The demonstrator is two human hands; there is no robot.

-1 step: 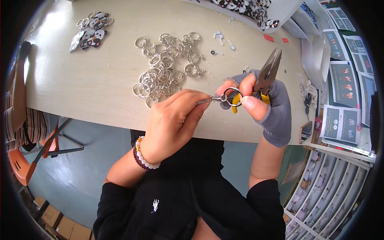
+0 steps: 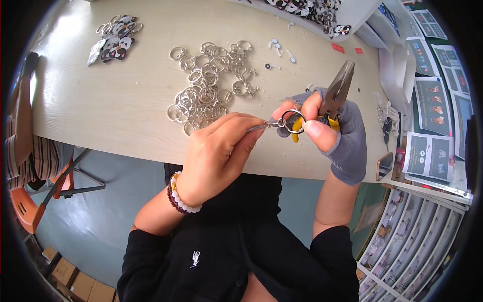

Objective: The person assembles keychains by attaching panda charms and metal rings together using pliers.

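Between thumb and fingers, my left hand pinches the thin edge of a flat piece, mostly hidden by the fingers. A short chain joins that piece to a silver key ring. My right hand, in a grey fingerless glove, is closed and grips the key ring at thumb and finger. It also holds pliers, yellow-handled, their metal jaws pointing up and away. Beyond my left hand lies a pile of silver key rings with short chains.
Several panda charms with rings lie at the far left. A white bin of panda pieces stands at the far right. Small loose parts and red tags are scattered near it. A phone leans at the right edge, above drawers.
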